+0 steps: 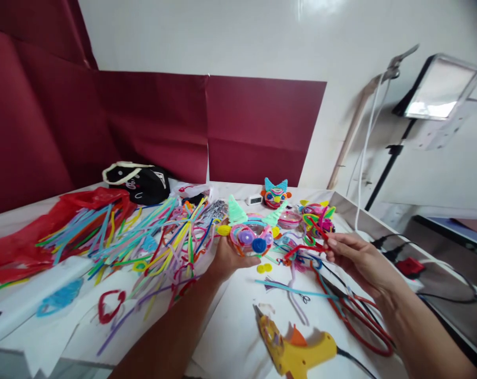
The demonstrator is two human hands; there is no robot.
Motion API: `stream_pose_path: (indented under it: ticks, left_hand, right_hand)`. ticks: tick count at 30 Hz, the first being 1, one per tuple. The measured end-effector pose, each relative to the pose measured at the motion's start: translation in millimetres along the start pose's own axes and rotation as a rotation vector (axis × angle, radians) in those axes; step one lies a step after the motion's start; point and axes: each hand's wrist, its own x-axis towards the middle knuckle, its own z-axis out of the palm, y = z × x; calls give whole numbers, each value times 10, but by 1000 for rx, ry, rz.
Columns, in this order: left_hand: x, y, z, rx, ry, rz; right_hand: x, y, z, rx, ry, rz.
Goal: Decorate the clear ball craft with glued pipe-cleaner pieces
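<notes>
My left hand (pixel 232 257) is closed around the lower left of a pipe-cleaner animal face (pixel 251 234). This face has pale green pointed ears, yellow side pieces, two purple round eyes and a blue round nose. To the right, my right hand (pixel 351 258) pinches a bent red pipe cleaner (pixel 307 248) between thumb and fingers. The red piece stretches left toward the face; I cannot tell if they touch. Below both hands, a yellow glue gun (pixel 301 353) lies on the white table (pixel 230 321). Small yellow coils (pixel 264 268) sit just under the face.
Loose pipe cleaners (pixel 163 231) and a red plastic bag (pixel 92 202) cover the left side. A black pouch (pixel 138 183), a small white digital clock (pixel 254 200) and a finished blue-eared face (pixel 275 193) stand at the back. Cables and a red plug (pixel 409 266) lie right.
</notes>
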Motion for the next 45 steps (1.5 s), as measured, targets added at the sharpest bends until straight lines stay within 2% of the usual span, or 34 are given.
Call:
stream_pose_path:
  ticks: [1,3,5,6,9,11,14,18,26,31,38,43,45]
  left_hand:
    - [-1,-5,-1,-5,-2,5]
    - [-2,-15,-1,-4,5,26]
    - [-5,-15,9,14,21,38]
    - [-8,-9,18,18,27,35]
    - [-19,28,58,33,4,-15]
    - [-28,51,81,62,-20,-46]
    - [-38,54,91,105,-35,-40]
    - [-41,20,76,82,-64,-26]
    - [-35,17,72,-44,-139,-35]
    - [-35,-25,50,-48,-170,-34]
    - [-49,-46,59,-86,-138,-28]
    - [-56,-72,45,-66,-112,-46]
    - [-46,-92,21,-62,-72,-42]
  right_hand:
    - [-43,-17,21,-24,33,-48]
    - [-159,-66,75,-170,151,-242]
    - [-302,-133,161,-450,280,-556]
    - [-373,-170,219,-620,304,-737]
    - [-525,-267,436,-1016,286,-1326]
    - [-555,-294,583,-1166,205,-1551]
    - [-528,-282,749,-1275,76,-1718]
    - [-490,-223,838,-1295,-35,-1770]
    - [-503,-161,845,-1203,-146,-1634]
    - [-513,-172,866,-1184,-147,-1621]
    - [-516,-155,854,-1166,-137,-1622]
    - [-526,-156,788,-1178,-66,-1643]
    - [-546,-177,728,-1160,8,-1629]
